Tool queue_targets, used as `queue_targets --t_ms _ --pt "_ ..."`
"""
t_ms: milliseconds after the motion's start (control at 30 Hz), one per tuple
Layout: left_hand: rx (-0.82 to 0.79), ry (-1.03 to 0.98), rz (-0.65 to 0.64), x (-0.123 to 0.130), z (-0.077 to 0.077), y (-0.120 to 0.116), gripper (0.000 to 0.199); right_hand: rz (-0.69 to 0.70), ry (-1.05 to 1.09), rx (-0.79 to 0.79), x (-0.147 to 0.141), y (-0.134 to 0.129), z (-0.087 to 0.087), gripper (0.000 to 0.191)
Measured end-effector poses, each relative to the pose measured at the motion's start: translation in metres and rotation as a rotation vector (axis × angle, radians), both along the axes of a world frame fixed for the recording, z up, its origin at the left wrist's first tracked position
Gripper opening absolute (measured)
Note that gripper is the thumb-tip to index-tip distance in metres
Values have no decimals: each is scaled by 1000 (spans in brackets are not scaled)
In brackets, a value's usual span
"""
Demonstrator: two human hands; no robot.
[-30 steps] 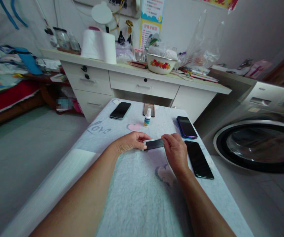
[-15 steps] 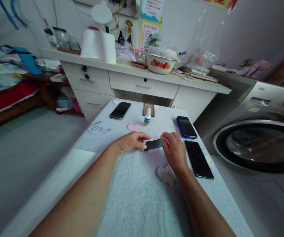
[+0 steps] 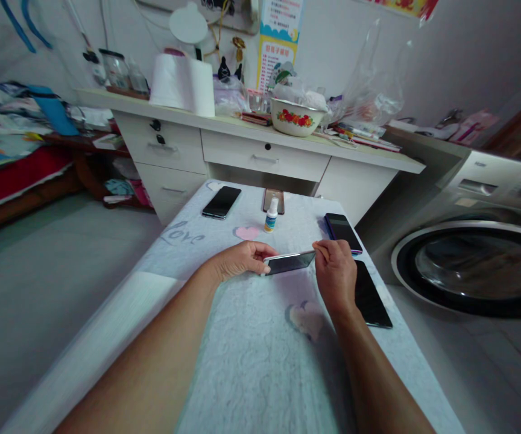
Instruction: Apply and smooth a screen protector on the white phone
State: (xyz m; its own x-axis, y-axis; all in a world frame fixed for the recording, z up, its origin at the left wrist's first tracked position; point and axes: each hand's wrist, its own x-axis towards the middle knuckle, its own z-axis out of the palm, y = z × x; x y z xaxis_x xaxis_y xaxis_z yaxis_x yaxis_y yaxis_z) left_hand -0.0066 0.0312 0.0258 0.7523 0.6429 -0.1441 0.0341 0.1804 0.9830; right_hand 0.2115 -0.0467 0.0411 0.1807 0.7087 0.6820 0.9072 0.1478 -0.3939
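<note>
A phone (image 3: 291, 262) is pinched by the left hand (image 3: 241, 258); the right hand (image 3: 336, 272) is closed at its edge, any hold unclear. Crumpled plastic (image 3: 294, 94) is held in the bowl (image 3: 295, 119).

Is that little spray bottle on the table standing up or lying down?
Upright: the little bottle stands on its base on the cloth, white top pointing up.

bare right hand (image 3: 335, 274): shifted farther right of left hand (image 3: 246, 259) grip | slim pale-edged phone (image 3: 290, 263): more dark screen exposed
</note>
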Motion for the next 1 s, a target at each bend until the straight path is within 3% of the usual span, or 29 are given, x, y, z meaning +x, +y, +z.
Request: queue_targets --t_ms 267,767,1000 --pt "2 -10 -7 0 -1 1 44 21 -85 -79 -7 -1 -1 22" --pt "-37 -37 5 1 -4 2 45 242 -39 -83 -26 -8 1 24" --pt "-29 -19 6 1 0 -1 45 271 -43 -104 -26 -8 -1 24"
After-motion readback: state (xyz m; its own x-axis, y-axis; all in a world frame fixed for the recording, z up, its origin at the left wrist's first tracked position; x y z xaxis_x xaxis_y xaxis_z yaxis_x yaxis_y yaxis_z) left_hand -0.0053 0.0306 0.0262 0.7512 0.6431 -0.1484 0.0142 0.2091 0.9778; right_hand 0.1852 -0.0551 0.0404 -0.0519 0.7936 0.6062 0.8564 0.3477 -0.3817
